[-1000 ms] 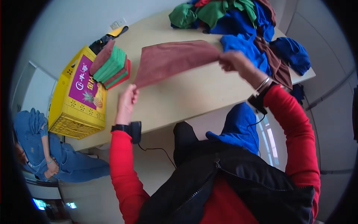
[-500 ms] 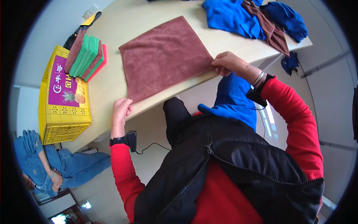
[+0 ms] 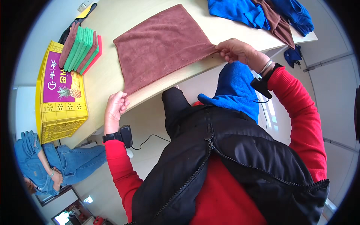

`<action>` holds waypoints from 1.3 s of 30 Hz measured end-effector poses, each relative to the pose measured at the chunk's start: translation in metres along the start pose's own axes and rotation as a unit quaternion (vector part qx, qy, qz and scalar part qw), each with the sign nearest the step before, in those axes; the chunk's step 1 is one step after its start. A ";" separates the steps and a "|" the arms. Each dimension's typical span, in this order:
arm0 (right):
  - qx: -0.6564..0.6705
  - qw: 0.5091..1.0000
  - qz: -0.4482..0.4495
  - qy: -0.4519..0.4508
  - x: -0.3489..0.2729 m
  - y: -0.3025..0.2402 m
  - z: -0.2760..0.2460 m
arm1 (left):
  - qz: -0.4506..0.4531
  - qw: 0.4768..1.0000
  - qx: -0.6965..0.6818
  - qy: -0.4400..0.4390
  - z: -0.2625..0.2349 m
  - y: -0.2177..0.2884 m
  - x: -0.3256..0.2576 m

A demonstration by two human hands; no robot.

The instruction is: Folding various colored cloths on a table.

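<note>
A brown towel [image 3: 161,47] lies spread out on the pale table, its near edge running along the table's front. My left hand [image 3: 115,107] pinches the near left corner. The near right corner is between the thumb and fingers of my right hand [image 3: 236,50], and small creases run from that grip into the cloth. A blue towel [image 3: 236,90] is draped over my right leg, below the table edge.
A stack of folded green, brown and red towels [image 3: 80,48] stands by a yellow crate [image 3: 62,116] at the left. Loose blue towels [image 3: 240,13] and a brown one [image 3: 275,22] lie at the far right. A person in denim [image 3: 56,161] is at the lower left.
The towel and both hands sit slightly higher in the picture, as does the table with everything on it. Both corners stay pinched, and the right corner looks pulled out a little more.
</note>
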State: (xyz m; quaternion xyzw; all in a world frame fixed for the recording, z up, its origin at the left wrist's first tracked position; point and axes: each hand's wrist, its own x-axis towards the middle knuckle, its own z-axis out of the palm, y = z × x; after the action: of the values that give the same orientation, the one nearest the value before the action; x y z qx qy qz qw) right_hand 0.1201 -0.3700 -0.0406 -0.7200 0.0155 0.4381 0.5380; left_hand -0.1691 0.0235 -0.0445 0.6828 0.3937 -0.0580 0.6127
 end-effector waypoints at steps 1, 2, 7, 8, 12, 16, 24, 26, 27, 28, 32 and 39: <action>0.001 1.000 0.001 0.000 0.001 -0.002 -0.001 | -0.017 0.999 -0.031 -0.014 -0.002 0.001 0.000; 0.016 1.000 0.001 -0.009 0.003 -0.004 -0.002 | -0.017 0.999 -0.030 -0.014 -0.004 0.002 0.001; 0.078 0.996 0.002 -0.033 0.006 -0.024 -0.003 | -0.044 0.981 -0.158 -0.105 -0.015 0.021 0.005; 0.094 0.995 0.003 -0.037 0.006 -0.029 -0.003 | -0.042 0.974 -0.187 -0.124 -0.017 0.027 0.006; 0.121 0.990 -0.049 -0.056 0.003 -0.051 -0.006 | -0.026 0.959 -0.237 -0.154 -0.021 0.046 0.012; 0.071 0.994 -0.071 -0.043 0.000 -0.046 -0.005 | 0.003 0.974 -0.201 -0.106 -0.017 0.043 0.005; -0.240 0.970 -0.039 -0.021 -0.023 -0.005 -0.004 | -0.022 0.999 0.011 -0.025 0.014 -0.006 -0.019; -0.392 0.910 -0.128 0.030 -0.024 -0.001 0.000 | -0.008 0.999 0.040 -0.017 0.014 -0.010 -0.020; -0.529 0.817 -0.213 0.081 -0.025 0.001 0.002 | 0.005 0.997 0.070 -0.010 0.014 -0.011 -0.020; -0.647 0.694 -0.289 0.126 -0.028 0.000 0.008 | 0.016 0.995 0.100 -0.003 0.013 -0.013 -0.020; -0.580 0.640 -0.494 0.101 -0.028 -0.002 0.056 | 0.009 0.992 0.129 -0.009 0.013 -0.012 -0.018; -0.571 0.566 -0.594 0.003 -0.002 0.029 0.118 | 0.114 0.920 0.358 0.111 0.003 0.025 -0.001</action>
State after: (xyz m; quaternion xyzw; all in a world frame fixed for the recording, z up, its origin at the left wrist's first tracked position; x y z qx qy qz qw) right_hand 0.0320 -0.2898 -0.0653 -0.7251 -0.6682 -0.0649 0.1534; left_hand -0.1533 0.0220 -0.0253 0.8989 0.3317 -0.0485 0.2822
